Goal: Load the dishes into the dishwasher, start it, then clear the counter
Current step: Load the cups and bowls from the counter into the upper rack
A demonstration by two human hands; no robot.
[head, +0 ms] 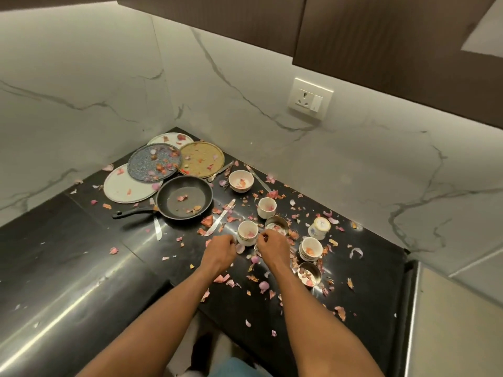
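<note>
A black counter (81, 268) carries dirty dishes strewn with onion peel. My left hand (219, 253) is curled against the left side of a white cup (247, 230); its fingertips are hidden, so a grip cannot be confirmed. My right hand (272, 244) pinches at that cup's right rim, just in front of a steel bowl (277, 224). Other cups stand at the back (266, 207) and to the right (310, 248). A white bowl (241, 180) and a black frying pan (185, 200) sit further back. The dishwasher is out of view.
Several plates (128, 186) overlap in the back corner, among them a gold one (201, 159). Knives (220, 217) and a fork lie between the dishes. A second steel bowl (309, 273) and a tipped jar (319, 227) are on the right. A wall socket (310, 98) is above.
</note>
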